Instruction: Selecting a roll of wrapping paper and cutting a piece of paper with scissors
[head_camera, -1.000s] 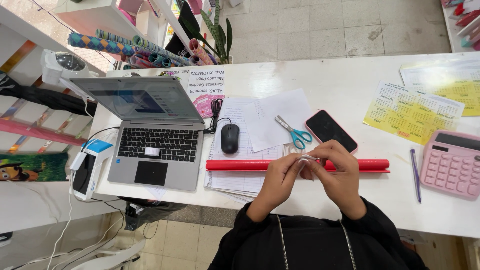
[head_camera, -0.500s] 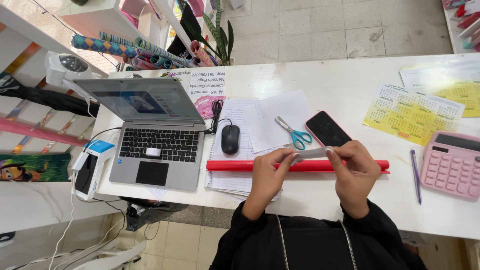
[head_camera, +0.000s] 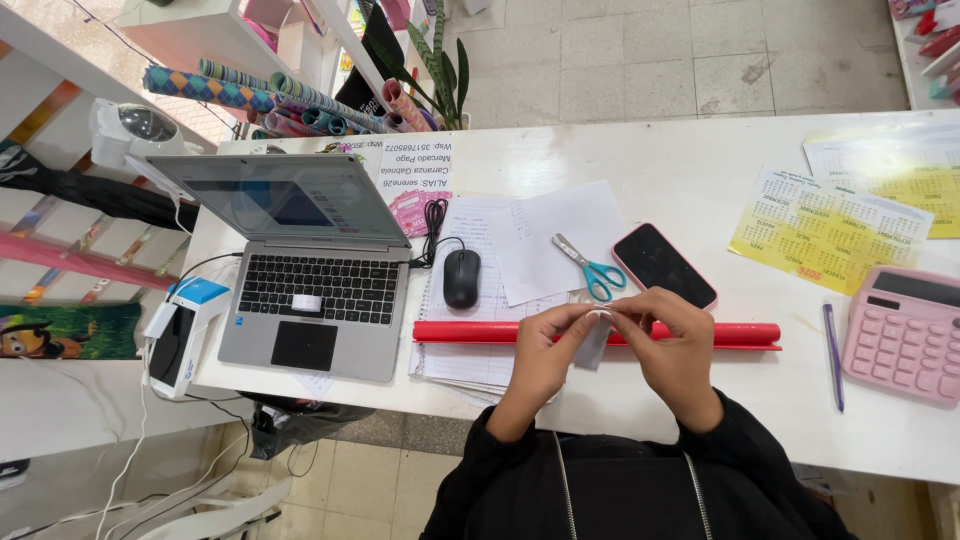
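Your left hand (head_camera: 541, 352) and right hand (head_camera: 672, 345) meet just above the near edge of the white desk (head_camera: 700, 170), and between them you hold a small strip of clear tape (head_camera: 594, 340); both grips are pinched together on it, the left fingertips at its near end and the right fingertips at its top, so the strip hangs slanted between the two hands. Directly under the grip, running out to either side of it, lies a red paper roll (head_camera: 465, 332), flat on the desk and partly hidden by your hands; whether the strip touches the roll cannot be told. Just beyond the grip lie blue-handled scissors (head_camera: 590, 268) on loose white sheets (head_camera: 555, 235), and beside them, a little to the right, a dark phone in a pink case (head_camera: 663, 265). To the left of the grip sits a black mouse (head_camera: 461, 278) on a notebook (head_camera: 455, 362), with an open grey laptop (head_camera: 310, 280) further left. Well off to the right lie a purple pen (head_camera: 833, 352) and a pink calculator (head_camera: 905, 335), and beyond them yellow calendar sheets (head_camera: 825, 230).
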